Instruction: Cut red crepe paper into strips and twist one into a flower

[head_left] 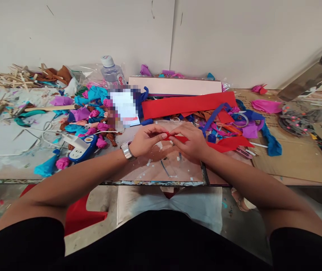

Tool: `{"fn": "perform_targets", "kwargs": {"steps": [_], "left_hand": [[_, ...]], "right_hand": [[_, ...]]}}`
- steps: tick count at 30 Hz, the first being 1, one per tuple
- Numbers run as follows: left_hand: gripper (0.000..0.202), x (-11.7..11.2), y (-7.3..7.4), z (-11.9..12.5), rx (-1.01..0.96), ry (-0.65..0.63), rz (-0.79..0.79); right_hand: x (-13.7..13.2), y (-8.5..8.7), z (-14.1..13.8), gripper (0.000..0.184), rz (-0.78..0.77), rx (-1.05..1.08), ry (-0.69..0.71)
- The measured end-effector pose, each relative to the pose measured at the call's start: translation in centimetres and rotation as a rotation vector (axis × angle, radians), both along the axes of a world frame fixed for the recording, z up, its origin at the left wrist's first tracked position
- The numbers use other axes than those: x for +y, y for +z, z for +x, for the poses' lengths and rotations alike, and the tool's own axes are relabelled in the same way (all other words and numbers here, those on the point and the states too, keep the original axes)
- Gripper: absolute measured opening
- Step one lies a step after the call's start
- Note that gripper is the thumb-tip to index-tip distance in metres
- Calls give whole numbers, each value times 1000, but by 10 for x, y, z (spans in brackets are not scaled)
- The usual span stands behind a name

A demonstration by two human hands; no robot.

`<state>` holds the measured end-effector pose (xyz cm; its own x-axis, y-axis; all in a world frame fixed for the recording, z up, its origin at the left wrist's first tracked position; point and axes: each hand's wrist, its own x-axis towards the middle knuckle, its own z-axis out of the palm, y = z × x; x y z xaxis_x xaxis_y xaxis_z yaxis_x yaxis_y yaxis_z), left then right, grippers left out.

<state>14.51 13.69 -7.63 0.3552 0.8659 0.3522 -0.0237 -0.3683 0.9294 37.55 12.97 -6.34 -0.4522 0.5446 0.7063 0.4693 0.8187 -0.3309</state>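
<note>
Both my hands meet at the middle of the low table (178, 173), pinching a strip of red paper (228, 144) that trails off to the right. My left hand (146, 140), with a silver watch on the wrist, has its fingers closed on the strip's rolled end. My right hand (190, 142) is closed on the same strip just beside it. A wider red paper band (189, 105) lies flat behind my hands.
A glue gun (82, 147) lies to the left among several small paper roses (102, 142) in pink, blue and purple. A plastic bottle (112, 73) stands at the back. Wooden sticks (17, 77) pile up far left. Scraps of blue and purple paper (262, 130) cover the right.
</note>
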Motion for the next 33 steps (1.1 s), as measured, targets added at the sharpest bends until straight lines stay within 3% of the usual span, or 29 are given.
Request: {"fn": "perform_targets", "kwargs": {"steps": [10, 20, 33], "left_hand": [[26, 1, -1, -2, 105, 32, 159], [27, 2, 0, -2, -3, 17, -23], [32, -2, 8, 0, 65, -45, 41]], "right_hand": [[-1, -1, 0, 13, -1, 14, 11], [-1, 1, 0, 8, 1, 21, -2], [-2, 0, 1, 14, -48, 7, -1]]}}
